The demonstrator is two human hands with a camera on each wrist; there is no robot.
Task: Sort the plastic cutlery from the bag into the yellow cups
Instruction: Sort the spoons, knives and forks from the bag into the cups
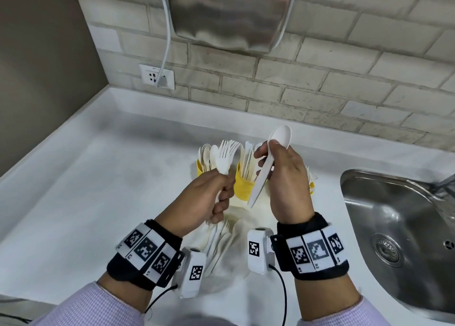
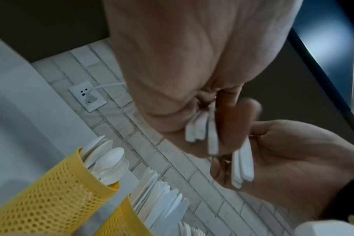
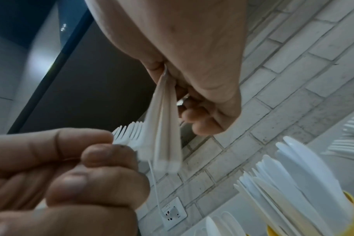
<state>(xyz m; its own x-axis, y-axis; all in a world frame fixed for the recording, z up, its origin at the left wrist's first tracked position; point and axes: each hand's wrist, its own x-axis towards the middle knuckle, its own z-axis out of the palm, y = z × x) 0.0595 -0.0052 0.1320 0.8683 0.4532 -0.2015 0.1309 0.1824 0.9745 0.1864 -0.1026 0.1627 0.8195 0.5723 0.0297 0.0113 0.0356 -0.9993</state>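
Note:
My left hand (image 1: pixel 221 195) grips the handles of a bunch of white plastic forks (image 1: pixel 225 153), tines up. Beside it, my right hand (image 1: pixel 269 158) pinches two or so white spoons (image 1: pixel 279 135), bowls up and handles (image 3: pixel 166 143) pointing down. Both hands hover just in front of the yellow mesh cups. The left cup (image 1: pixel 200 165) holds spoons, the middle cup (image 1: pixel 243 185) holds knives (image 3: pixel 293 175), and the right cup (image 1: pixel 312 186), with forks, is mostly hidden behind my right hand. The clear bag (image 1: pixel 221 239) with more cutlery lies on the counter under my wrists.
A steel sink (image 1: pixel 398 227) is set into the white counter (image 1: pixel 110 178) at the right. A brick wall with a socket (image 1: pixel 156 76) and a plugged cable runs behind the cups. A metal appliance (image 1: pixel 229 13) hangs above.

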